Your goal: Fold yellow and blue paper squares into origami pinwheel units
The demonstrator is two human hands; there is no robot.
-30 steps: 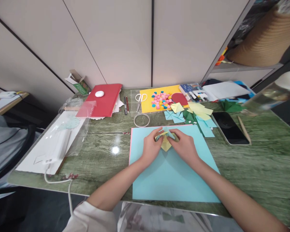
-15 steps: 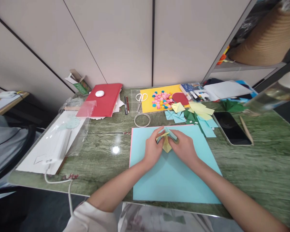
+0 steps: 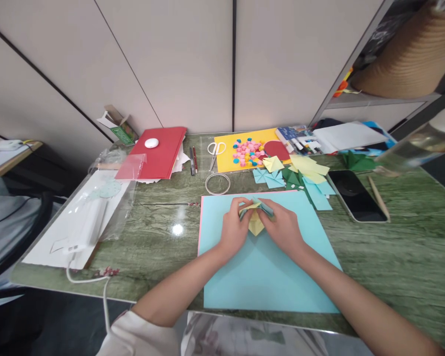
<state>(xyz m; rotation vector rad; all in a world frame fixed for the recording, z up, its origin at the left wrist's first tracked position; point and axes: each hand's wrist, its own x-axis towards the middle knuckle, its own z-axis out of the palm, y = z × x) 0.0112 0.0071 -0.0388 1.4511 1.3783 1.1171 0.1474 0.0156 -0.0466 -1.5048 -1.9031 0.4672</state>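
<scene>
Between my two hands is a folded paper piece (image 3: 256, 225), pale yellow in the middle with light blue folds at its sides. My left hand (image 3: 235, 225) pinches its left side, thumb and fingers closed on the fold. On the other side my right hand (image 3: 281, 221) grips the blue fold the same way. Fingers cover much of the piece, so its full shape is hidden. Both hands are over the upper part of a large light blue sheet (image 3: 259, 282), which has a pink edge showing on its left.
Behind the hands are folded yellow papers (image 3: 308, 169), blue folded papers (image 3: 269, 178), white scissors (image 3: 215, 151), a ring (image 3: 217, 184) and pompoms (image 3: 248, 152) on a yellow sheet (image 3: 226, 136). A phone (image 3: 357, 196) lies right; a red folder (image 3: 159, 153) and power strip (image 3: 89, 225) lie left.
Both hands stay in nearly the same place, gripping the folded paper. My left fingers have bent slightly more over its top edge, and the view has shifted a little.
</scene>
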